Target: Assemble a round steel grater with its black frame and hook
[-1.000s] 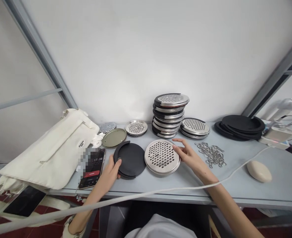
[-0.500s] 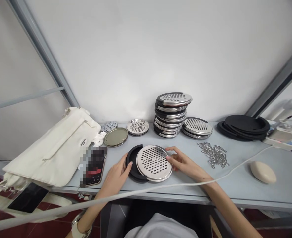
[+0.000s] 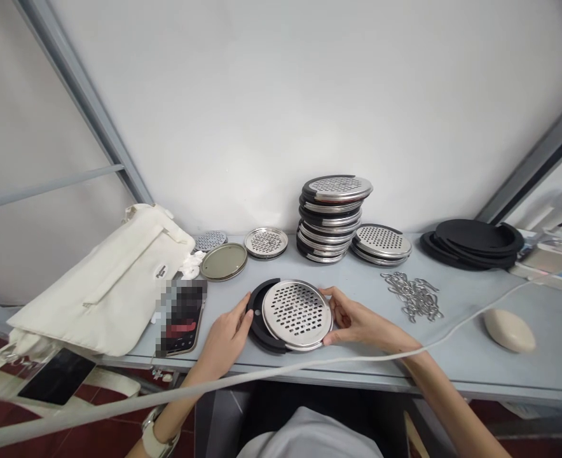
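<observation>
In front of me on the table lies a round metal grater disc (image 3: pixel 297 315) with rows of slots, partly set into a round black holder (image 3: pixel 258 332). My left hand (image 3: pixel 226 340) grips the holder's left edge, thumb and fingers closed on its rim. From the other side my right hand (image 3: pixel 352 318) holds the disc's right edge, thumb at the near side and fingers at the far side. Behind stand a tall stack of graters in black holders (image 3: pixel 331 222) and a lower pile (image 3: pixel 381 245). Silvery metal hooks (image 3: pixel 414 296) lie to the right.
A green disc (image 3: pixel 224 262) and a loose grater disc (image 3: pixel 266 243) lie back left. Black holders (image 3: pixel 472 242) are piled back right. A white bag (image 3: pixel 95 286) and phone (image 3: pixel 185 318) occupy the left. A white cable (image 3: pixel 348 361) crosses the near view; a cream oval object (image 3: pixel 510 331) sits right.
My right thumb has moved off the disc's top to its near right edge. The black holder has shifted slightly right under the disc, and my left thumb has drawn back to its rim.
</observation>
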`<state>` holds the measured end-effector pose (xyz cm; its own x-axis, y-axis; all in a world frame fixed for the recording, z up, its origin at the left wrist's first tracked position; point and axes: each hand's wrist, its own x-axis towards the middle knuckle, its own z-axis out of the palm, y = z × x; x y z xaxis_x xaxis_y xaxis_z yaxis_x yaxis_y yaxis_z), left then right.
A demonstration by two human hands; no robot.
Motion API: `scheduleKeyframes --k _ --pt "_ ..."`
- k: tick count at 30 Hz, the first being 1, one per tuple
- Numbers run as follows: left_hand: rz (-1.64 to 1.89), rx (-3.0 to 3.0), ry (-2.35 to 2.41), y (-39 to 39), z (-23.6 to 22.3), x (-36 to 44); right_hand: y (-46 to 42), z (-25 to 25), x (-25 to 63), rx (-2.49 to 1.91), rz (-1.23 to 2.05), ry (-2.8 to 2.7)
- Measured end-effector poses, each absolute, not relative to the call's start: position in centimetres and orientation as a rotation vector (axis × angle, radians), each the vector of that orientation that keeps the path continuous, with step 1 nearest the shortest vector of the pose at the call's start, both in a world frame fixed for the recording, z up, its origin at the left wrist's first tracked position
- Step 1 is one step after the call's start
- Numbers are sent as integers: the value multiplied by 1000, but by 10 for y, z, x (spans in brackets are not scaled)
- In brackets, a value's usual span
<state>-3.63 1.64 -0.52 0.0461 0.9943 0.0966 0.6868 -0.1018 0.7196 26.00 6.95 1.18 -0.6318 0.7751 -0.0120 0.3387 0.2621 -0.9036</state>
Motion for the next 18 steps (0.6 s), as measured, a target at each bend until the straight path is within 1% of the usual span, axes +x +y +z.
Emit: scheduleKeyframes --k 14,18 --pt "806 1878 1695 16 -4 -36 59 17 244 -1123 1192 -2151" --pt "816 1874 1676 16 -3 -35 54 12 234 -1153 1087 -2162"
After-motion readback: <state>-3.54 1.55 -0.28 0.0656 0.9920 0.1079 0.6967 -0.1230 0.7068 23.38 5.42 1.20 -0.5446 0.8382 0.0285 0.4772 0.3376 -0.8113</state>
